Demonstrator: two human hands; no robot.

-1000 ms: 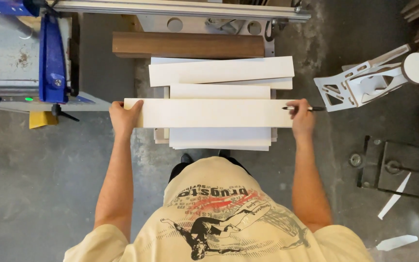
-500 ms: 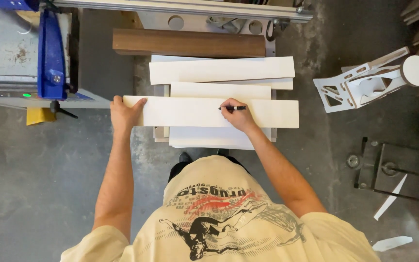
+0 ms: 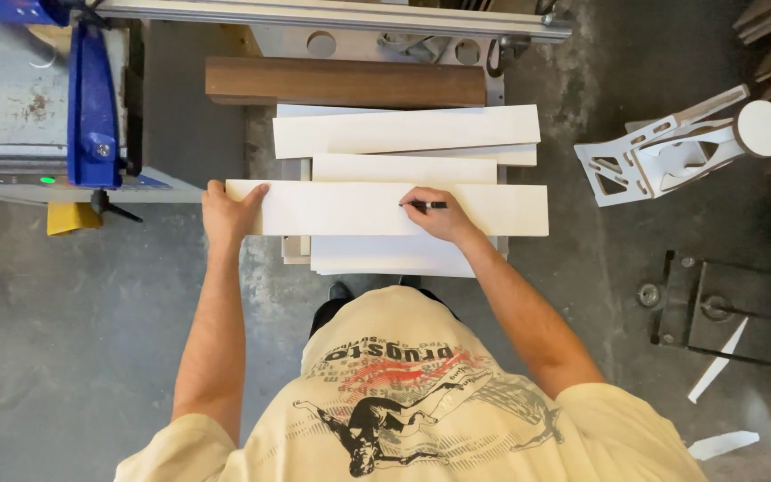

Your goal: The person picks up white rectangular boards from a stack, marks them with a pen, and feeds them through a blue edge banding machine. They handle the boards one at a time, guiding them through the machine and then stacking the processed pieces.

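A long white board (image 3: 350,208) lies crosswise on a stack of white boards (image 3: 403,134). My left hand (image 3: 228,212) presses flat on the board's left end, fingers spread. Near the board's middle my right hand (image 3: 435,214) grips a black pen (image 3: 425,205), its tip touching the board's surface. A dark brown wooden plank (image 3: 345,82) lies beyond the white boards, parallel to them.
A grey and blue machine (image 3: 42,98) stands at the left, with a metal rail (image 3: 332,13) along the top. A white cut-out frame (image 3: 680,147) lies on the concrete floor at right, above a black metal base (image 3: 733,312) and white offcuts (image 3: 716,444).
My right hand moved with the pen from the board's right end leftward to its middle. The left hand stayed on the left end.
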